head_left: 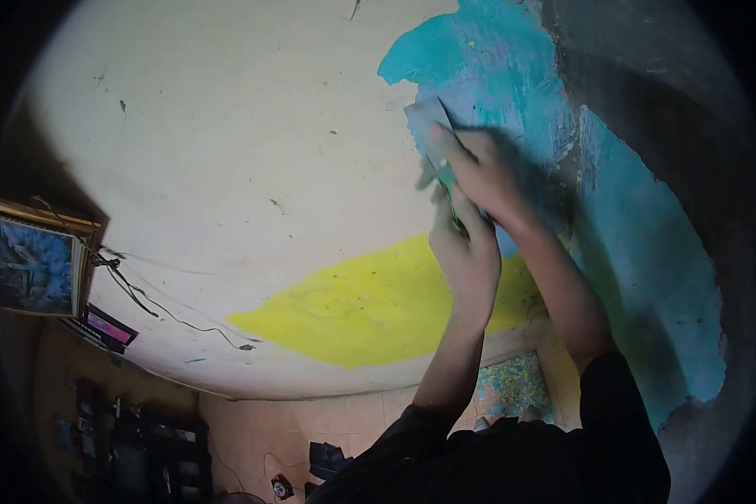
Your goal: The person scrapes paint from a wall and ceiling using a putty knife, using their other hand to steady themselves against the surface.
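Observation:
A scraper with a wide flat metal blade point(428, 116) rests against the wall, where white paint meets an exposed turquoise patch point(504, 80). My right hand point(485, 178) is closed on the scraper near the blade, its thumb lying along it. Lower down, my left hand point(469, 248) is wrapped around the green handle, which is mostly hidden by my fingers. Both arms reach up in front of me in dark sleeves.
Below my hands is a bare yellow patch point(370, 298) of wall. Rough grey plaster point(672, 92) borders the right. A framed picture point(34, 265) and dangling cable point(176, 312) are at left. Paint flakes cover a mat point(517, 382) on the tiled floor point(302, 420); a small fan-like object point(282, 486) lies nearby.

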